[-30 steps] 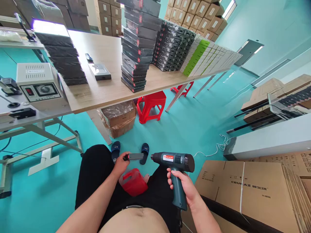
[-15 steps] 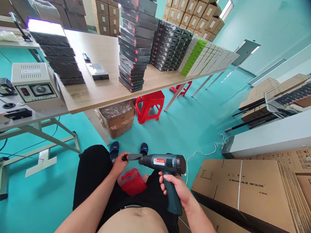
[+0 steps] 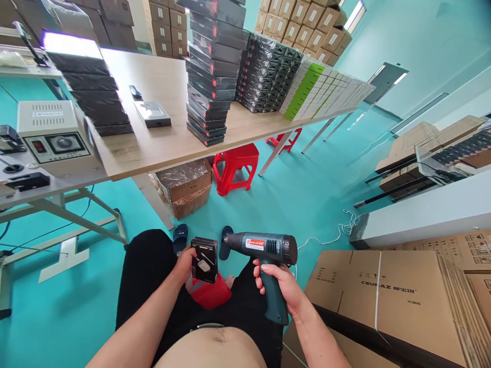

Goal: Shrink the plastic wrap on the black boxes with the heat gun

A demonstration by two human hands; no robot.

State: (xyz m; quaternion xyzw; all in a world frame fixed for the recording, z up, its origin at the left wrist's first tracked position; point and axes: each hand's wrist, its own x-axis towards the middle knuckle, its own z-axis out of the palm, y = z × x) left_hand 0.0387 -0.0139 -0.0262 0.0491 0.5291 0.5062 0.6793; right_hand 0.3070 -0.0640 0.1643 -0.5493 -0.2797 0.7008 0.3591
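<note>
A small black box (image 3: 204,259) with a picture of a white device on its broad face is gripped by my left hand (image 3: 185,266) at its left edge. That printed face is turned toward me, above a red plastic stool (image 3: 210,295) between my legs. My right hand (image 3: 274,278) is wrapped round the handle of a dark green heat gun (image 3: 264,248). Its nozzle points left, a little above and to the right of the box, and does not touch it.
A wooden table (image 3: 153,153) ahead bears a tall stack of black boxes (image 3: 213,76), a film-wrapped stack (image 3: 264,76) and white-green boxes (image 3: 326,92). To the left stands a control unit (image 3: 56,135). Cardboard cartons (image 3: 387,301) lie on the right. A white cable (image 3: 318,241) crosses the floor.
The box in my left hand has turned from a thin edge view to its broad printed face and sits lower. The heat gun has shifted slightly up and right, away from it.
</note>
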